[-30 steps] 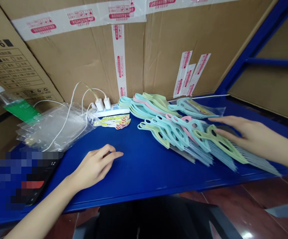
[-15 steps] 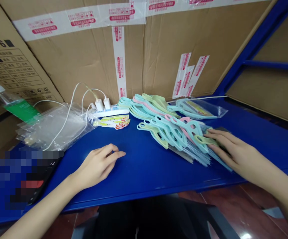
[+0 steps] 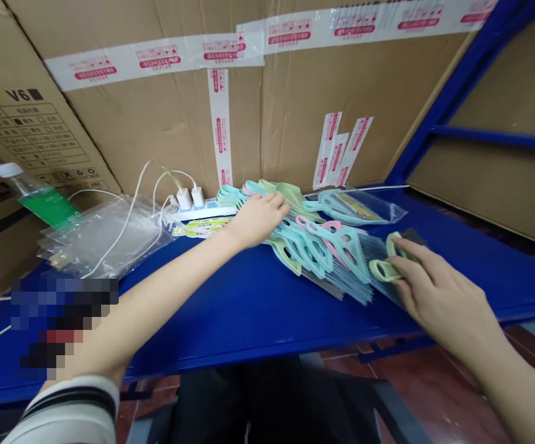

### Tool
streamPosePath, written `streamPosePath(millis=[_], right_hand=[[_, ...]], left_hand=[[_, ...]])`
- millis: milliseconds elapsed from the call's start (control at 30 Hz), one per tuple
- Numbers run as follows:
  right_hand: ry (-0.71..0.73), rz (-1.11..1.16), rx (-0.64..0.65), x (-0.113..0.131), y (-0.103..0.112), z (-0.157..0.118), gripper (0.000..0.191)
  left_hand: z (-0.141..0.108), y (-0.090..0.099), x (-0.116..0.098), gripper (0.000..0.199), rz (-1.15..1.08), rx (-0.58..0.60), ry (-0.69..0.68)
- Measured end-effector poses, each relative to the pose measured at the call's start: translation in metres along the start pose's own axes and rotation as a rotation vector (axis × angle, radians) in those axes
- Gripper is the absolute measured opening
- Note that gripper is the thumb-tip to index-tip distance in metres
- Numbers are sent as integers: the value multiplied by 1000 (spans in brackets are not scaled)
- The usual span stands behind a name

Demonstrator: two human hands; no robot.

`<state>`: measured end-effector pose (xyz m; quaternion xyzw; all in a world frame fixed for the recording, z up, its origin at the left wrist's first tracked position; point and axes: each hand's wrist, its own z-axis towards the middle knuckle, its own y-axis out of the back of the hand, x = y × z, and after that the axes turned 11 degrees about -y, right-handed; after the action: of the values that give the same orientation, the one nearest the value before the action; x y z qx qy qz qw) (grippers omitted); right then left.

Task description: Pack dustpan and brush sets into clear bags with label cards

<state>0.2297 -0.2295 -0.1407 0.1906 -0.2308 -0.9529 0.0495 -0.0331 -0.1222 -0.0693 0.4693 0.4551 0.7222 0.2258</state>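
My right hand [image 3: 438,283] is closed round a green brush [image 3: 385,269] at the right end of the brush pile. Several blue, pink and green brushes [image 3: 311,250] with clear bristles lie overlapping beside it. My left hand [image 3: 261,219] reaches over the stack of dustpans [image 3: 279,192] at the back, its fingers on or just above them; whether it grips one cannot be made out. A blue dustpan in a clear bag [image 3: 351,206] lies to the right of that stack. Printed yellow cards [image 3: 198,228] are partly behind my left forearm.
A white power strip [image 3: 205,211] with chargers and cables stands at the back. Clear plastic bags [image 3: 110,234] and a green-labelled bottle [image 3: 48,206] lie on the left of the blue table [image 3: 230,320]. Cardboard [image 3: 156,111] walls the back.
My left hand has moved from the bare tabletop up and right to the dustpan stack. My right hand has lifted the green brush slightly from the pile. The view has shifted a little.
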Motion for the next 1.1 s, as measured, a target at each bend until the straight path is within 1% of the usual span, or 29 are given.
streamPosePath(millis=[100, 200, 300, 433, 567, 700, 867, 933, 1000, 1100], right_hand=[[22, 22, -26, 0, 7, -4, 14], [20, 68, -26, 0, 13, -10, 14], [24, 115, -2, 1, 14, -16, 14], [36, 180, 26, 2, 10, -21, 13], [33, 227, 73, 5, 7, -22, 13], [36, 214, 90, 10, 8, -19, 19], [73, 179, 148, 14, 9, -8, 26], [70, 184, 158, 16, 8, -3, 28], [57, 200, 143, 18, 6, 3, 27], [25, 222, 127, 23, 4, 12, 24]], left_hand=[[32, -7, 15, 36, -7, 40, -36], [50, -12, 24, 35, -15, 99, -76], [59, -14, 27, 28, -18, 144, -98], [61, -15, 27, 27, -19, 145, -102], [60, -15, 32, 23, -31, 125, -92], [60, -12, 40, 17, -45, 104, -75], [54, -4, 44, 19, -33, 49, -62], [47, 2, 43, 20, -18, 21, -52], [34, 9, 41, 22, -1, -9, -32], [2, 17, 37, 23, 25, -42, 3]])
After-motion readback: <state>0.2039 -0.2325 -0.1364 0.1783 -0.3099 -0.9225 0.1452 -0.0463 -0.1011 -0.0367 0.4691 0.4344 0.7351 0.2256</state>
